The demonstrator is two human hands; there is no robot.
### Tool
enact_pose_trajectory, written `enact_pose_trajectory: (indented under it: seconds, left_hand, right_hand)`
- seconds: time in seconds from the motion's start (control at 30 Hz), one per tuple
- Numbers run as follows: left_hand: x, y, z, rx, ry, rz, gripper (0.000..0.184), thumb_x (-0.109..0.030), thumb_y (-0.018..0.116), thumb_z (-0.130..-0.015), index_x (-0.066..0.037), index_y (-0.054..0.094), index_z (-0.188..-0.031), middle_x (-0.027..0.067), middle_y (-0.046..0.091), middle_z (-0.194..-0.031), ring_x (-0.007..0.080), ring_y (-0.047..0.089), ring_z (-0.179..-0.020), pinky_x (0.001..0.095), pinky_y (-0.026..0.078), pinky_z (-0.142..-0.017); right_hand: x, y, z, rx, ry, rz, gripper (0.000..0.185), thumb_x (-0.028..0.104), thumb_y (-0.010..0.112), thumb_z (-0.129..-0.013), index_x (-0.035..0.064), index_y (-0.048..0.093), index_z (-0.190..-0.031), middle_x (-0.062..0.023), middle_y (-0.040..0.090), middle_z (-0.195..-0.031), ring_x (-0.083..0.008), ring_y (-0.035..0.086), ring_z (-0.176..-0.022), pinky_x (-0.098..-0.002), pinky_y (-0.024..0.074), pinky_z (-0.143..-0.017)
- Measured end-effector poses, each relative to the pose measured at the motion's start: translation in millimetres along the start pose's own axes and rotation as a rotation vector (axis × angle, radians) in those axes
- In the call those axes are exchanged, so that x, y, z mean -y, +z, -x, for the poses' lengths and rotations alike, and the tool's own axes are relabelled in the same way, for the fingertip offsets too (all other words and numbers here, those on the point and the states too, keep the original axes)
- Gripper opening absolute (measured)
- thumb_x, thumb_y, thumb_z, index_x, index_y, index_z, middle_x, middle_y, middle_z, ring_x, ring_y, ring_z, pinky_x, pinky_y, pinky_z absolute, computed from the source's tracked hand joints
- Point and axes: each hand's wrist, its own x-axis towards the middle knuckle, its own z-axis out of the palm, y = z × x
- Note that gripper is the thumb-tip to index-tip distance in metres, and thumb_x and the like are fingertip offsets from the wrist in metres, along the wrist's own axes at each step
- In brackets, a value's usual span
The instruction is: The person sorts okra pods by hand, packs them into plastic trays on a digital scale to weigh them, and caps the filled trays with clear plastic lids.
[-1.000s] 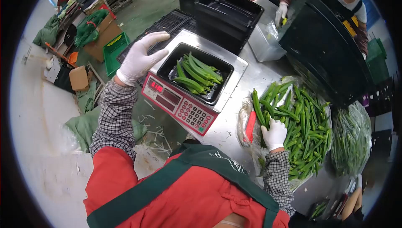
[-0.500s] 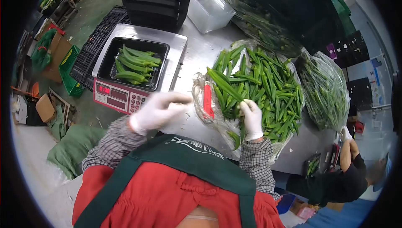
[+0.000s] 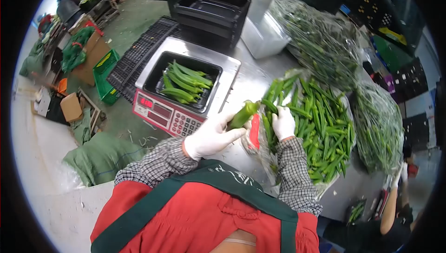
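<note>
My left hand [image 3: 210,136], in a white glove, grips a green okra pod [image 3: 242,115] between thumb and fingers, just right of the scale's front corner. My right hand [image 3: 284,124], also gloved, is closed over okra at the left side of a large okra pile [image 3: 325,132] lying on an open plastic bag. Its fingertips are partly hidden among the pods. Several okra pods [image 3: 186,82] lie in a black tray [image 3: 213,74] on the red and silver digital scale [image 3: 157,111]. Between my hands, a red-handled object [image 3: 254,132] rests on the plastic.
Stacked black trays [image 3: 211,9] stand behind the scale, beside a clear plastic container [image 3: 265,34]. Full bags of okra [image 3: 378,123] line the table's right and back. A green sack [image 3: 104,157] sits at lower left. Another person [image 3: 388,213] works at lower right.
The large okra pod has passed from my right hand to my left. My right hand now reaches among the pile's pods. The camera view has shifted, showing more of the room behind.
</note>
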Motion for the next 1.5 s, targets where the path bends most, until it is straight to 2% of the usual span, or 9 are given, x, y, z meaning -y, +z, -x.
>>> enact_pose_trajectory:
  seconds: [0.1,0.2,0.3,0.57,0.97,1.1,1.3,1.37,1.5]
  left_hand:
    - [-20,-65,-17,-0.259,0.711,-0.841,0.047,0.012,0.055,-0.061,-0.002,0.058,-0.106,0.0151,0.061,-0.098,0.0333,0.057,-0.090,0.0397,0.045,-0.082]
    - [-12,-125,-37,-0.311,0.535,-1.091,0.049,0.011,0.053,-0.062,-0.001,0.056,-0.110,0.0165,0.056,-0.109,0.0339,0.051,-0.104,0.0412,0.041,-0.093]
    - [18,-165,-54,0.026,0.367,-1.378,0.050,0.004,0.055,-0.066,0.000,0.054,-0.116,0.0180,0.051,-0.119,0.0336,0.048,-0.112,0.0402,0.037,-0.099]
    - [-55,-204,-17,-0.350,0.199,-0.217,0.033,-0.007,0.055,-0.088,0.005,0.054,-0.119,0.0097,0.060,-0.113,0.0137,0.056,-0.103,0.0256,0.042,-0.091]
    - [-53,-185,-9,0.098,0.286,-0.427,0.033,-0.016,0.054,-0.092,0.002,0.054,-0.120,0.0078,0.060,-0.108,0.0141,0.054,-0.102,0.0281,0.042,-0.091]
    - [-23,-148,-15,0.131,0.135,-0.062,0.035,-0.018,0.051,-0.093,0.001,0.050,-0.122,0.0057,0.060,-0.107,0.0113,0.055,-0.099,0.0267,0.043,-0.089]
    - [9,-179,-54,0.025,0.524,-1.159,0.037,-0.011,0.054,-0.084,0.003,0.051,-0.117,0.0226,0.050,-0.121,0.0365,0.047,-0.112,0.0406,0.036,-0.099]
    - [32,-182,-58,0.079,0.404,-1.381,0.044,-0.014,0.055,-0.082,0.005,0.048,-0.121,0.0232,0.044,-0.128,0.0382,0.040,-0.119,0.0451,0.030,-0.103]
    - [26,-183,-44,0.161,0.421,-1.294,0.049,-0.016,0.059,-0.080,0.004,0.046,-0.123,0.0240,0.043,-0.129,0.0404,0.040,-0.119,0.0459,0.032,-0.102]
  right_hand:
    - [-5,-2,5,-0.074,0.009,-0.140,0.027,0.020,0.062,-0.080,0.0043,0.059,-0.101,-0.0153,0.059,-0.096,-0.0328,0.058,-0.089,-0.0393,0.0477,-0.077]
    - [6,-19,17,-0.086,0.087,-0.435,0.022,0.013,0.063,-0.080,0.0018,0.062,-0.099,-0.0142,0.059,-0.092,-0.0286,0.059,-0.084,-0.0343,0.0467,-0.074]
    - [16,-30,30,-0.065,0.064,-0.443,0.022,0.012,0.062,-0.080,0.0012,0.062,-0.099,-0.0128,0.060,-0.090,-0.0256,0.059,-0.083,-0.0322,0.0466,-0.074]
    - [74,-90,30,0.015,0.178,-0.844,0.021,0.006,0.057,-0.086,-0.0033,0.057,-0.106,-0.0039,0.059,-0.095,-0.0096,0.054,-0.083,-0.0229,0.0440,-0.076]
    - [242,-71,-18,0.087,-0.231,-1.107,0.025,0.004,0.062,-0.084,-0.0018,0.057,-0.108,-0.0029,0.060,-0.085,-0.0095,0.057,-0.078,-0.0230,0.0462,-0.071]
    - [278,-37,-11,0.148,-0.276,-1.123,0.026,0.011,0.063,-0.085,0.0012,0.058,-0.108,-0.0026,0.058,-0.087,-0.0081,0.051,-0.071,-0.0234,0.0445,-0.064]
    - [190,-55,-9,0.170,0.053,-1.026,0.030,0.013,0.059,-0.088,-0.0016,0.057,-0.114,-0.0067,0.063,-0.099,-0.0108,0.057,-0.090,-0.0232,0.0452,-0.080]
    - [144,-55,3,0.042,0.117,-0.714,0.025,0.010,0.057,-0.088,-0.0045,0.059,-0.108,-0.0098,0.065,-0.098,-0.0124,0.060,-0.089,-0.0235,0.0464,-0.079]
    - [48,-29,38,-0.082,0.375,-0.603,0.026,0.015,0.062,-0.084,-0.0025,0.062,-0.103,-0.0132,0.066,-0.093,-0.0166,0.063,-0.084,-0.0269,0.0486,-0.076]
